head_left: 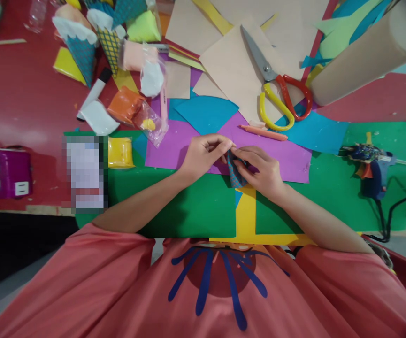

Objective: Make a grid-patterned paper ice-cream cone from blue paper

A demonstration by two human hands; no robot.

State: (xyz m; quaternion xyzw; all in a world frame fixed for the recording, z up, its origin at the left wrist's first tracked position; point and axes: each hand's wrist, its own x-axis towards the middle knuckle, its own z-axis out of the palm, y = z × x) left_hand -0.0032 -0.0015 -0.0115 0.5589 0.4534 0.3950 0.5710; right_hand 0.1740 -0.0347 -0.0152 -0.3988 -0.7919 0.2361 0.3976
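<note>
A small blue cone with a reddish crisscross pattern [236, 174] hangs point down between my two hands, over the purple sheet [287, 164]. My left hand [210, 152] pinches at its upper rim with thumb and index finger. My right hand [262, 170] is closed round the cone's right side, its fingertips meeting those of my left hand at the top. Fingers hide part of the cone. Just beyond the hands lie a blue paper fan shape [208, 112] and an orange pen [264, 133].
Scissors [266, 70] lie on beige paper beside a cardboard roll [364, 56]. Finished-looking cones [79, 49] and clay packets [125, 104] are at the upper left. A glue gun [375, 176] rests right; a phone [86, 173] and purple box [5, 172] are left.
</note>
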